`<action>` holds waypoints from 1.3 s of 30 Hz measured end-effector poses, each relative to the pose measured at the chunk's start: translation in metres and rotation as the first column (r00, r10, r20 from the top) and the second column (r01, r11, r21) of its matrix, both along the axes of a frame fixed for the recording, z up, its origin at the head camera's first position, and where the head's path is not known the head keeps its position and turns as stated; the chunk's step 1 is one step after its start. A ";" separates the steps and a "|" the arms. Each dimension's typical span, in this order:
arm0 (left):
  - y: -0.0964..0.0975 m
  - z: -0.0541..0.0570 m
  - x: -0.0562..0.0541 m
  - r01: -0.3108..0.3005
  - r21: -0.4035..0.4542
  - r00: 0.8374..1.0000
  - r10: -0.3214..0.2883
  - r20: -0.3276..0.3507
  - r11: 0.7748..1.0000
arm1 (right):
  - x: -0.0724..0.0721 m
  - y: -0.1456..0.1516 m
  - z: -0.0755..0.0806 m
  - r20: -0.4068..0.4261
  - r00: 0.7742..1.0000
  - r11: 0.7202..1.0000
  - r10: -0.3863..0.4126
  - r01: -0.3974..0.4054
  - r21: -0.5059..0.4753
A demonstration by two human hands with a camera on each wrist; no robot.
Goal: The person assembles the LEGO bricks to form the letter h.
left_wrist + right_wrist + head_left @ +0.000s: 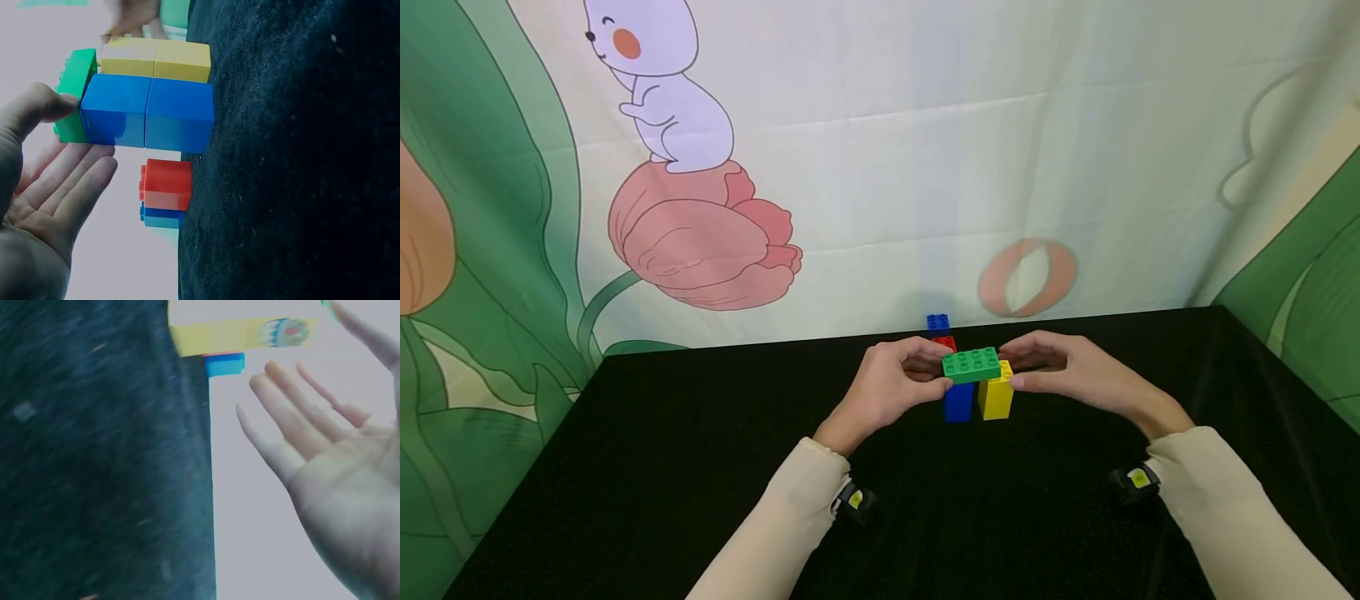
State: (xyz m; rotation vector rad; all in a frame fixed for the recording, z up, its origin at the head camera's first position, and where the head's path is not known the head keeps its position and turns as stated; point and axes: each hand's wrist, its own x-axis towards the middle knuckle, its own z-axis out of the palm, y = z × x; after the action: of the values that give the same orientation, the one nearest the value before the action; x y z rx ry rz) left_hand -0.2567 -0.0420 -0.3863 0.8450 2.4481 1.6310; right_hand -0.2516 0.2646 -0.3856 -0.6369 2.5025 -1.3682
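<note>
The left hand [889, 382] pinches the green brick [972, 367]. Just beside it, the right hand [1084, 373] has fingers [286, 415] wide.

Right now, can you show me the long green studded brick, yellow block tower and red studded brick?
Long green studded brick [972, 364], head view: studded top.
Yellow block tower [997, 397], head view: front face.
Red studded brick [168, 179], left wrist view: smooth side.

Grn block [972, 367], blue stack [149, 112], red block [167, 184] & yellow stack [996, 400] are seen, last printed w/ multicol. pic [284, 332]. Bench [662, 467] is covered in blk; white curtain [880, 183] is patterned w/ grn leaves [490, 208], pink flower [692, 233], lilac animal [677, 117].
</note>
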 end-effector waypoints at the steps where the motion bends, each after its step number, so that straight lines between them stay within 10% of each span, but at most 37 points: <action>1: 0.000 0.000 0.000 0.002 0.003 1.000 -0.002 -0.001 1.000 | 0.001 -0.001 0.003 -0.020 1.000 1.000 -0.020 0.019 -0.010; 39: -0.002 -0.003 -0.001 0.041 0.027 0.998 -0.039 -0.041 0.999 | 0.003 -0.021 -0.001 -0.076 0.996 0.992 -0.046 0.036 -0.124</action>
State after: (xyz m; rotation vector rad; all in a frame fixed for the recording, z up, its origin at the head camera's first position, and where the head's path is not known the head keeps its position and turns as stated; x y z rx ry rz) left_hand -0.2579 -0.0437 -0.3896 0.9335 2.4236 1.6544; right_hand -0.2490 0.2438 -0.3866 -0.6804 2.5201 -1.5511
